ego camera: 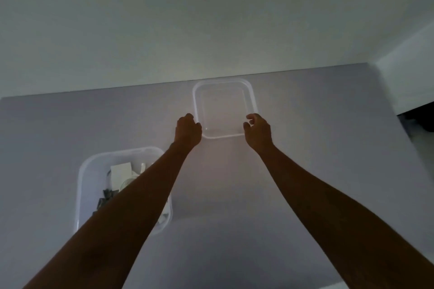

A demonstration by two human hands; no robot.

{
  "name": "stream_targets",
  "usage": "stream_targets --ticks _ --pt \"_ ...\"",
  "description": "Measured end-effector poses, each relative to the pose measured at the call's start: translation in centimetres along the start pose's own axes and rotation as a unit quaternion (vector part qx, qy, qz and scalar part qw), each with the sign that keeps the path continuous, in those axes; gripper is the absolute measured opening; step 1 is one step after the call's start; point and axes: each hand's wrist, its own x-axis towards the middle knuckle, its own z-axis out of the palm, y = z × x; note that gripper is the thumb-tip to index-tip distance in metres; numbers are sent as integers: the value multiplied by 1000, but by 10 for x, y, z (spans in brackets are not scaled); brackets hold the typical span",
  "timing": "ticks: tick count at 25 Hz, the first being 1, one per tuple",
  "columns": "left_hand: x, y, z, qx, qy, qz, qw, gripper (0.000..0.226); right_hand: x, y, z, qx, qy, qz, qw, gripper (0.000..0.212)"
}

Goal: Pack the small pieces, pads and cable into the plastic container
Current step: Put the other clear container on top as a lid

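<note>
A clear, shallow square plastic tray or lid (254,98) lies at the far edge of the grey table (70,124). My left hand (187,130) is at its near left corner with the fingers curled; whether it grips the rim is hidden. My right hand (257,129) hovers at the near right corner, fingers apart, holding nothing. A deeper clear plastic container (81,171) stands near left, partly under my left forearm. Inside it lie a white pad (121,169), small dark pieces (106,195) and a pale coiled cable (125,183).
A pale wall rises just behind the table's far edge. At the right the table ends by a white ledge (411,65) with a dark gap (418,119) below it. The light is dim.
</note>
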Motion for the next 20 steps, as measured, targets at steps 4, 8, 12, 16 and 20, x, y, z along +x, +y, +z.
stream_targets --ticks 4,8,12,16,20 --pt "20 3 22 47 -1 -29 998 42 44 32 -2 -25 -24 78 996 49" --pt "24 12 32 27 18 -78 996 30 62 41 1 -4 -44 70 997 56" --pt "13 12 22 -43 19 -91 995 39 58 37 -15 43 -47 53 997 58" --pt "-9 17 -21 -102 25 -12 994 38 48 13 -51 155 -81 9 984 56" --pt "-42 15 -87 -268 -3 30 963 34 25 -29 -83 310 -129 5 942 26"
